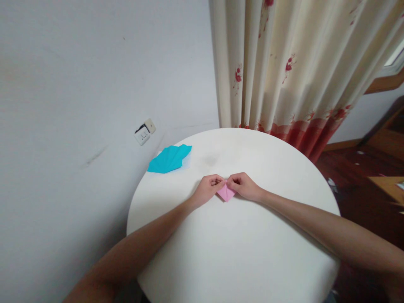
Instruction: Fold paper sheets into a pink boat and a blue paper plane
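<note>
Pink paper (226,193), folded small with a point toward the person, lay near the middle of the round white worktop (240,252). Both hands met over its far edge. The left hand (208,188) had its fingers curled in, pinching the paper's upper left part, and the right hand (243,185) was likewise closed on the upper right part, the fingertips of the two hands almost touching above the fold. Both forearms stretched across the worktop from the near side.

Well apart from the hands, at the far left rim of the worktop, rested a turquoise folded paper (169,159), fan-shaped, with a paler sheet showing just under its right side. Behind the worktop hung a cream curtain (296,67) with red flower prints, and a wall socket (145,131) sat on the white wall to the left.
</note>
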A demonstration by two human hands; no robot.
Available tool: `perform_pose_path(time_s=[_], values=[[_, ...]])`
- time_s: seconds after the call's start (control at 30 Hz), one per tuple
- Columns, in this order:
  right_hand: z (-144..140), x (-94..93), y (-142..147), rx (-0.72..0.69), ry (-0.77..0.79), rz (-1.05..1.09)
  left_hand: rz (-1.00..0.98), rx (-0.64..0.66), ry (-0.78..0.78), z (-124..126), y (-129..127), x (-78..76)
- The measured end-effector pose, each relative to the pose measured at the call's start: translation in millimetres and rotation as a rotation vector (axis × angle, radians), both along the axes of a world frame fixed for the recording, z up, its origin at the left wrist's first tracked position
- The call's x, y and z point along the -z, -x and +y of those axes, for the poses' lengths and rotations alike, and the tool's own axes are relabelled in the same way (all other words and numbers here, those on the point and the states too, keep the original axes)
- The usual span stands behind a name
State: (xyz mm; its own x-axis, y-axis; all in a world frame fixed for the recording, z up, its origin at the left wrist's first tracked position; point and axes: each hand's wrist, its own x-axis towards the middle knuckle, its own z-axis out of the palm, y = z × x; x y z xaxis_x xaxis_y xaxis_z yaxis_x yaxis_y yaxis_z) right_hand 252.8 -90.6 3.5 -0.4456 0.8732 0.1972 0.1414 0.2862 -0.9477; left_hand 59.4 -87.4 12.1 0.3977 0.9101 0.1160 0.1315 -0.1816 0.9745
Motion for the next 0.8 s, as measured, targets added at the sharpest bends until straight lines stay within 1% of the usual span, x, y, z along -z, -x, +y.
perform_pose_path(time_s=[0.37,0.8], values=[[-1.3,-2.4,-1.1,-0.021,-0.04,-0.028,0.073,-0.014,-0.043,-1.4,0.5,-3.2],[-4.2,-8.4,-3.2,-0.026,-0.084,-0.047,0.067,-0.05,-0.045,-4.6,-2.2,-8.4]])
